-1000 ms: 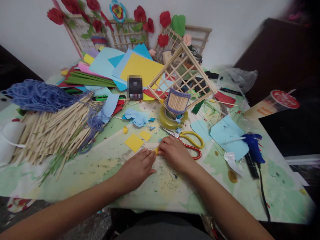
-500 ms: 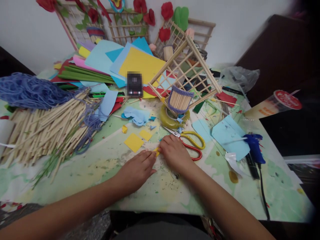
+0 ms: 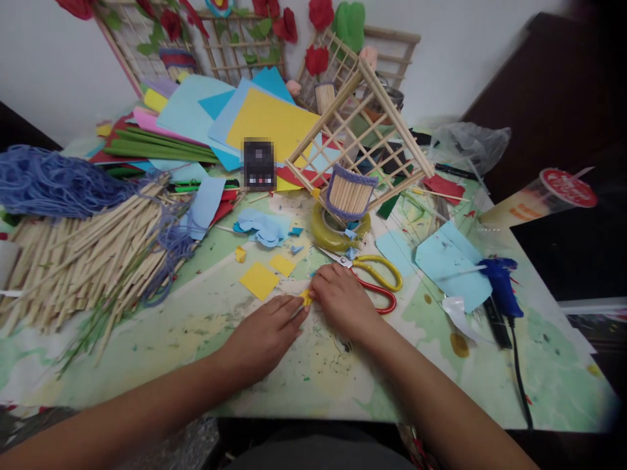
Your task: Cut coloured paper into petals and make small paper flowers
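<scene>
Yellow paper (image 3: 306, 297), a small crumpled piece, sits between the fingertips of the two hands, low over the middle of the patterned tablecloth (image 3: 289, 391). The left hand (image 3: 272, 333) comes in from the left, back upward, its fingers close together and nearly straight, the tips closed on the near left side of the piece; its thumb is mostly hidden beneath. The right hand (image 3: 340, 300) is more curled, knuckles up, its fingers bent down and pinching the other side; the exact grip of its thumb cannot be made out. The hands nearly meet, with the paper filling the narrow gap.

What shows of the paper is bright yellow, creased and bunched up rather than flat; most of it is covered by the fingers, so its full shape cannot be told.

Just beyond the left hand lie a larger yellow square (image 3: 259, 281) and a smaller yellow piece (image 3: 282, 265), both flat, with a folded yellow bit (image 3: 240, 254) a little farther off. Scissors (image 3: 346, 262) lie just beside the right hand, blades slightly parted, one handle loop yellow and the other red. Behind them a roll of tape (image 3: 323, 230) lies near the lattice frame (image 3: 399, 124), which stands tilted on one corner.
</scene>
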Motion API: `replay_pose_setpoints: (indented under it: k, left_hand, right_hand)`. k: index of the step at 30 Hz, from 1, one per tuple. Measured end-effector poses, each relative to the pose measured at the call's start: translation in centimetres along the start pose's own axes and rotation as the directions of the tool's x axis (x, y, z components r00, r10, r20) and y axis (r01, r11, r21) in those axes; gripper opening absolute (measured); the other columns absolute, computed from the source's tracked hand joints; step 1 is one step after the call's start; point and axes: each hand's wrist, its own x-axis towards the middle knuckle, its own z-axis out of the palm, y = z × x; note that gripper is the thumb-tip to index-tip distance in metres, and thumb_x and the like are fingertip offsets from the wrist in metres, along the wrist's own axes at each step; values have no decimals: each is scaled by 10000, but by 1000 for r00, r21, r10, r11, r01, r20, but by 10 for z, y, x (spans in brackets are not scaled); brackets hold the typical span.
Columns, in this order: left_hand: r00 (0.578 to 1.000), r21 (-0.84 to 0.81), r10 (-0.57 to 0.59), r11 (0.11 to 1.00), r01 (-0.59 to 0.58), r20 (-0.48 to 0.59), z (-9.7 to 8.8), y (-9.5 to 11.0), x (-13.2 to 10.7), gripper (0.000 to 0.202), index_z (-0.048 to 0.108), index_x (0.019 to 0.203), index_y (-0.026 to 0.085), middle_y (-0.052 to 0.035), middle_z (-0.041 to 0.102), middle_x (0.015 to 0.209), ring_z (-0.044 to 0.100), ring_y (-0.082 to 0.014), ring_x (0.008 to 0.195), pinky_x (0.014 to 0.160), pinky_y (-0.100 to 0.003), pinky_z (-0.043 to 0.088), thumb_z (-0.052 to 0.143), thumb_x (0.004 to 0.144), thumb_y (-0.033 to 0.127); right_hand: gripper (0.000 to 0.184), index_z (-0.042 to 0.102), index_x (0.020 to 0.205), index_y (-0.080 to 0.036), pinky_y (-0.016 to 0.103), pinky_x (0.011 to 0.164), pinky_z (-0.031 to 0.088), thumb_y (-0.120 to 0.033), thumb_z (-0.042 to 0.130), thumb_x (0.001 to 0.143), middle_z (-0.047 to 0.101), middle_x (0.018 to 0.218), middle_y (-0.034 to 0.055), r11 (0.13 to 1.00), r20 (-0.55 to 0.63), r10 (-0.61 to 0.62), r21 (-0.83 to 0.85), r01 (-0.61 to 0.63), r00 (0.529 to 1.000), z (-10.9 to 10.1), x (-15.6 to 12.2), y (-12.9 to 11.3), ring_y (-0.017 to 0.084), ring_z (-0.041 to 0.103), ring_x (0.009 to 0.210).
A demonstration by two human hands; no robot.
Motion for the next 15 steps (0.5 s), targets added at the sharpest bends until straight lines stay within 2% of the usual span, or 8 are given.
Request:
replay_pose_setpoints:
  k: [9, 15]
  left_hand:
    - [999, 9, 32, 999, -33, 6, -3, -1, 1, 316, 553, 1161, 100, -141, 595, 1184, 516, -254, 1115, 969, -414, 420, 392, 924, 234]
    - [999, 37, 48, 998, -48, 8, -2, -1, 0, 319, 548, 1173, 102, -141, 588, 1188, 508, -255, 1117, 979, -417, 410, 395, 924, 229]
  right_hand:
    - [97, 555, 791, -188, 322, 742, 313, -224, 521, 876, 556, 861, 33, 998, 30, 32, 52, -33, 999, -2, 1, 0, 196, 438, 859]
    - [141, 559, 795, -187, 316, 753, 309, -198, 459, 894, 555, 873, 30, 979, 79, -3, 205, -13, 997, -15, 0, 4, 179, 437, 865]
